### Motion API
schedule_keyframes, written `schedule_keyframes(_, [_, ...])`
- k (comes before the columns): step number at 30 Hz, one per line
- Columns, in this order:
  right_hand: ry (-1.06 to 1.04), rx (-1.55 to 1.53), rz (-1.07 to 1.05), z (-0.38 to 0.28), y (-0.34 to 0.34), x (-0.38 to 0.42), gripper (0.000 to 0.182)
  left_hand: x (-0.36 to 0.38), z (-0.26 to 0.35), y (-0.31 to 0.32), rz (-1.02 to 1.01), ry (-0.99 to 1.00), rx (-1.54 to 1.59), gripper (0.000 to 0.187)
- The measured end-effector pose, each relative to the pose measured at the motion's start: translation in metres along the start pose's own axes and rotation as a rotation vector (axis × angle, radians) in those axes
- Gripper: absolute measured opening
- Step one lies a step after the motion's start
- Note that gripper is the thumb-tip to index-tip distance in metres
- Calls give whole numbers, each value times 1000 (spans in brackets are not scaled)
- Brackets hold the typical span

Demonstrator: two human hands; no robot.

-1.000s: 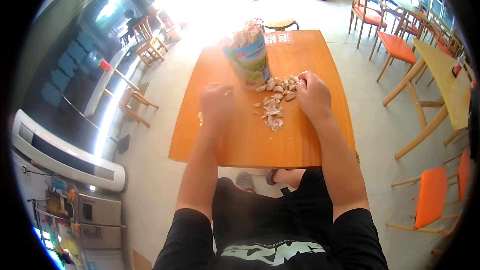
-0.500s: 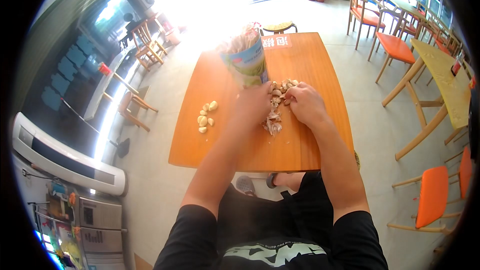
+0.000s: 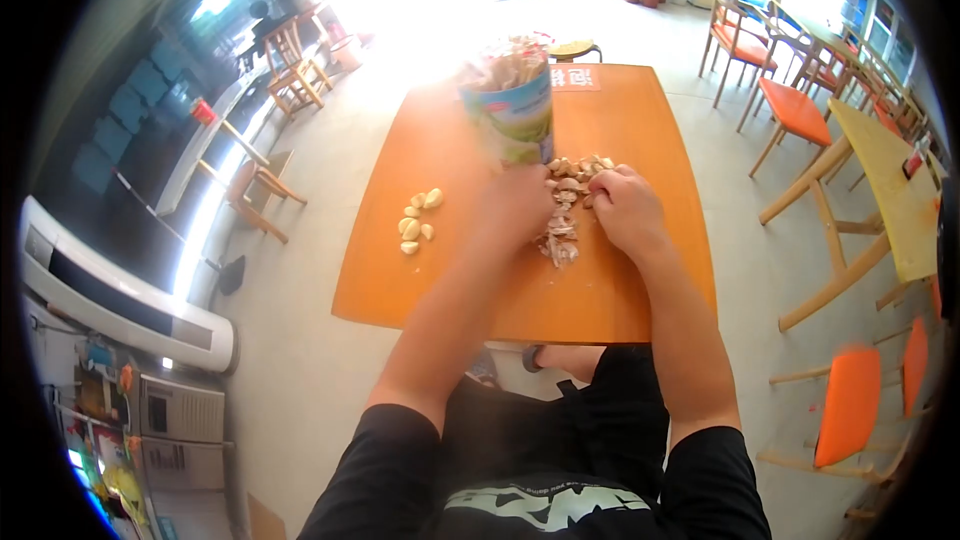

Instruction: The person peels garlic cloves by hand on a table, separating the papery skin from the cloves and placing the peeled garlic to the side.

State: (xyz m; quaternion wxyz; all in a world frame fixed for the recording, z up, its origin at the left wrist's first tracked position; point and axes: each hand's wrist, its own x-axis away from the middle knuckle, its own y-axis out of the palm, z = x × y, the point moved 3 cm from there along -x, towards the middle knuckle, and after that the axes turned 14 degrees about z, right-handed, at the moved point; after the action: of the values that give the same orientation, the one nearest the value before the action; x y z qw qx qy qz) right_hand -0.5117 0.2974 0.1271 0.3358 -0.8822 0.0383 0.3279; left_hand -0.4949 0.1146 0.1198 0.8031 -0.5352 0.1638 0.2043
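My left hand point(image 3: 520, 202) is closed, its fingers curled at the left edge of a pile of unpeeled garlic cloves point(image 3: 582, 170); what is in it is hidden. On the pile's right side my right hand point(image 3: 628, 205) is pinched, its fingertips against the cloves, and I cannot make out what they hold. Loose garlic skins point(image 3: 562, 242) lie between the two hands. Off to the left is a small group of peeled garlic cloves point(image 3: 412, 225). Behind my left hand stands a blue and green tub point(image 3: 512, 115), heaped with pale skins.
The wooden table point(image 3: 450, 290) has a red and white label point(image 3: 576, 78) near its far edge, with a round stool point(image 3: 574, 49) beyond. Chairs with orange seats point(image 3: 793, 112) and a yellow table point(image 3: 890, 180) stand to the right. A wooden chair point(image 3: 293, 70) is at the left.
The view has shifted slightly, so the table items sit a little further right. My right hand's fingers have drawn in more tightly; my left hand stays beside the pile.
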Motion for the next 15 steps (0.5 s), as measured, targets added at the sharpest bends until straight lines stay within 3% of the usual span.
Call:
schedule_keyframes(4, [6,-27,34,-2,-1,-1,15,4,6,-7,-7,-107,32,23])
schedule_keyframes(7, [13,-63,60,-7,0,-1,14,7,8,-12,128,-40,83,25])
schedule_keyframes(10, [-7,-219,143,-8,0,-1,12,9,12,-16,230,-126,484,27])
schedule_keyframes(11, [-19,-358,191,-11,-1,-1,11,8,14,-15,221,-118,497,27])
schedule_keyframes(13, [-17,-368,186,-24,-6,0,11,8,12,-11,2,-366,996,21])
schedule_keyframes(15, [-18,-385,175,-29,-8,2,12,9,13,-18,-89,-416,1107,22])
